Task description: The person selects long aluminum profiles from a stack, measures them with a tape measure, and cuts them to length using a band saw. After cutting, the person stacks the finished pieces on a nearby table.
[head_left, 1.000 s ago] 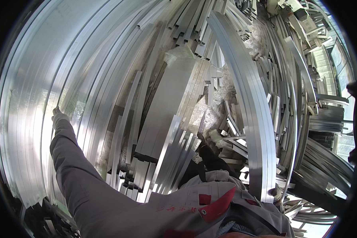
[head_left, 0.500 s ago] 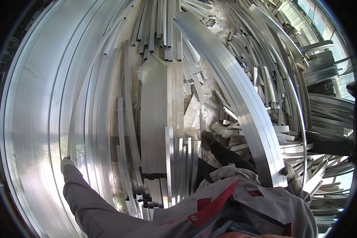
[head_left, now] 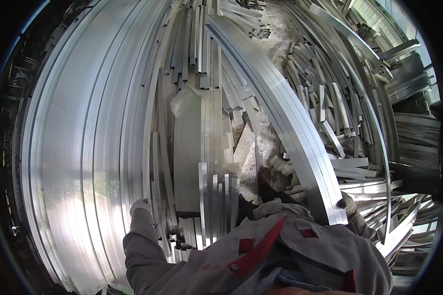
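Observation:
My left hand (head_left: pixel 140 204), in a pale glove, is closed at the near end of a long thin aluminium strip (head_left: pixel 148 167). This strip runs away from me beside the stack of long aluminium profiles (head_left: pixel 64 147) on the left. My fingers there are mostly hidden. On the right, my gloved right hand (head_left: pixel 348 203) grips the outer edge of a wide aluminium profile (head_left: pixel 300 132) near its near end. The profile slants away to the upper middle. Between my hands lies a broad flat profile (head_left: pixel 188 157) with crumpled clear film (head_left: pixel 186 100) at its far end.
Short upright-looking offcuts (head_left: pixel 215 206) lie close in front of me. A heap of loose metal offcuts (head_left: pixel 330 108) covers the right side, with bundled bars (head_left: pixel 418 137) beyond. Square tubes (head_left: pixel 192 44) lie ahead. Debris (head_left: pixel 251 147) covers part of the floor.
My left hand has moved right, bringing the thin strip away from over the big stack. My right hand stays on the wide profile. The whole view has shifted slightly.

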Demonstrator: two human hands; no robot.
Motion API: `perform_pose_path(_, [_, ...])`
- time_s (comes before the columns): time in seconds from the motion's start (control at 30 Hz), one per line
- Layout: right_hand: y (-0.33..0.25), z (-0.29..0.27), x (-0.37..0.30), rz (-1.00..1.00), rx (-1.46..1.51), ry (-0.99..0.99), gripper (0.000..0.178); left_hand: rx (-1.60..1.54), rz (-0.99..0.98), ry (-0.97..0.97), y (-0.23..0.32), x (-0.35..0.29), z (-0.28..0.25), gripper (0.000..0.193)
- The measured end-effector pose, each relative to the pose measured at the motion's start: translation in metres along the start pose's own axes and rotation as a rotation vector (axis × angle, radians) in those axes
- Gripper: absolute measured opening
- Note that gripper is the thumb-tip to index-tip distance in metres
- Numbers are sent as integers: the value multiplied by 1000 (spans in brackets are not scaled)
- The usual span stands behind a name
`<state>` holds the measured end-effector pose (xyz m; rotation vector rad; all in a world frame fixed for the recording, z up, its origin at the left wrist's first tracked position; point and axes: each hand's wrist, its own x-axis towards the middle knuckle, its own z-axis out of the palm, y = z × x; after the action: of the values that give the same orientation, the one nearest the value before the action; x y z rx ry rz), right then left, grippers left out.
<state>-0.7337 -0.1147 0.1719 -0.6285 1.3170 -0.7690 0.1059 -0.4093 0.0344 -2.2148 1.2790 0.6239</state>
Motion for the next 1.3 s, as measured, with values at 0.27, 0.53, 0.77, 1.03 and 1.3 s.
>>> perform_pose_path(0.27, [-15,-35,28,-72,17,-74,130,-383,215,302,88,-85,-23,31])
perform_pose_path(0.53, [-67,-51,55,-17,424,-275,135,-1289,883,-701,360,-262,-58,85])
perform_pose_path(0.77, [-136,-68,61,-41,441,-388,145,-1172,1082,-1005,507,-377,-101,118])
perform_pose_path(1.03, [-185,-112,78,-120,153,-493,138,-1101,942,-1041,537,-402,-111,106])
perform_pose_path(1.3, [-218,-146,108,-196,42,-484,130,-1121,918,-1161,585,-392,-136,100])
